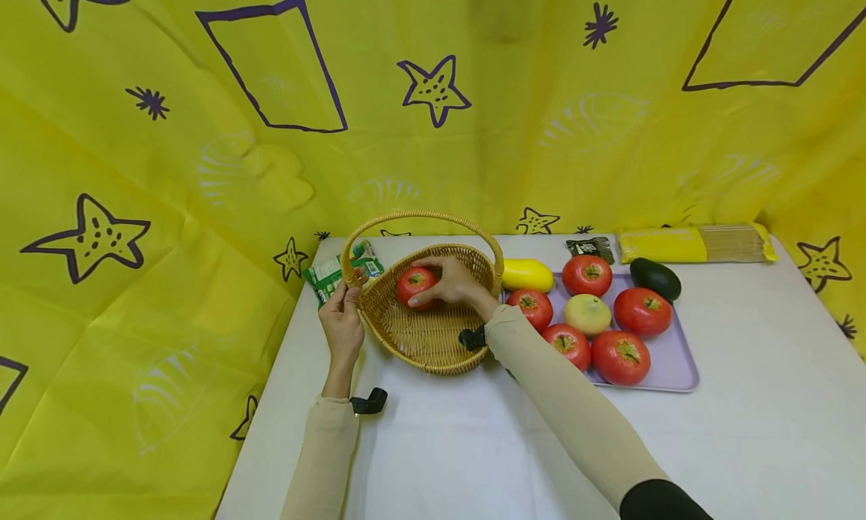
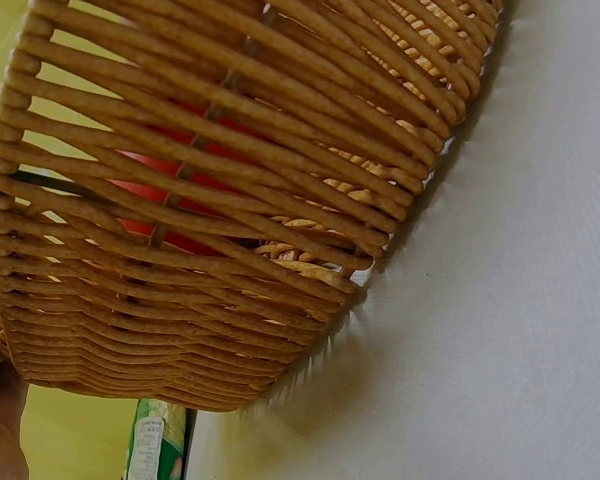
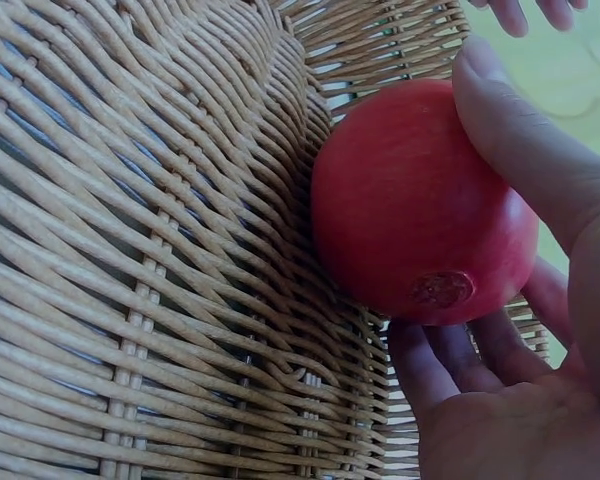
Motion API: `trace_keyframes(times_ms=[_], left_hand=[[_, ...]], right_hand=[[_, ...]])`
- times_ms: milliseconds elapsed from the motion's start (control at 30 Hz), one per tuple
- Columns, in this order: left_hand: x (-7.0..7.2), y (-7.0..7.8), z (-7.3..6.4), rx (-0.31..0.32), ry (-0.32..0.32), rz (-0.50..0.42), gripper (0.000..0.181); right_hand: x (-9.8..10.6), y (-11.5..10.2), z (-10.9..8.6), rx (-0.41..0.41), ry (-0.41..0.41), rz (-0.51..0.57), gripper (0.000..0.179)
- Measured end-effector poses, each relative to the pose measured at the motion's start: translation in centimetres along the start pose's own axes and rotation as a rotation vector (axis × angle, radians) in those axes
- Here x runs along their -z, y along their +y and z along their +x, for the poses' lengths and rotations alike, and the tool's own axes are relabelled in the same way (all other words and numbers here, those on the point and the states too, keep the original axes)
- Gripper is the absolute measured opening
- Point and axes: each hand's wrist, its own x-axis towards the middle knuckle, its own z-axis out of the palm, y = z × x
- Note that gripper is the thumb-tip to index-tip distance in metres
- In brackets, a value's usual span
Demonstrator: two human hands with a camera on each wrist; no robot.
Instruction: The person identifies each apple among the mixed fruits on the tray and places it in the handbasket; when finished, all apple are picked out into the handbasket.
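The right hand (image 1: 450, 281) has its grip around a red fruit (image 1: 414, 281) inside the wicker basket (image 1: 422, 347), near the far left corner of the counter (image 1: 433, 445). The left hand (image 1: 341, 326) holds the handle (image 1: 425, 214).

A yellow cloth (image 1: 501, 159), printed with dark starfish, purple outlines and pale fish, hangs behind and to the left of a white table (image 1: 433, 452). At the table's far left edge lies a green packet (image 1: 326, 274), partly hidden. On the right, a lilac tray (image 1: 679, 358) bears five red fruits (image 1: 620, 358) set around a pale round one (image 1: 587, 315). A long yellow fruit (image 1: 528, 275) lies by the tray's far left corner, and an avocado (image 1: 656, 279) by its far right one. Behind the tray are a small dark packet (image 1: 590, 249) and, just right of it, a yellow pasta pack (image 1: 666, 245) showing straight strands.
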Motion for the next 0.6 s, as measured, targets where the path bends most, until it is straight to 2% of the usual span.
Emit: trace_keyframes(times_ms=[200, 400, 600], left_hand=[[0.1, 0.0, 0.0, 0.003, -0.009, -0.002, 0.035], [0.1, 0.1, 0.0, -0.001, -0.019, -0.021, 0.035], [0.1, 0.2, 0.0, -0.003, -0.022, -0.025, 0.035]], right_hand=[[-0.1, -0.3, -0.1, 0.004, -0.001, -0.015, 0.078], [-0.2, -0.7, 0.1, -0.027, 0.002, -0.049, 0.080], [-0.6, -1.1, 0.2, -0.024, -0.023, -0.063, 0.085]])
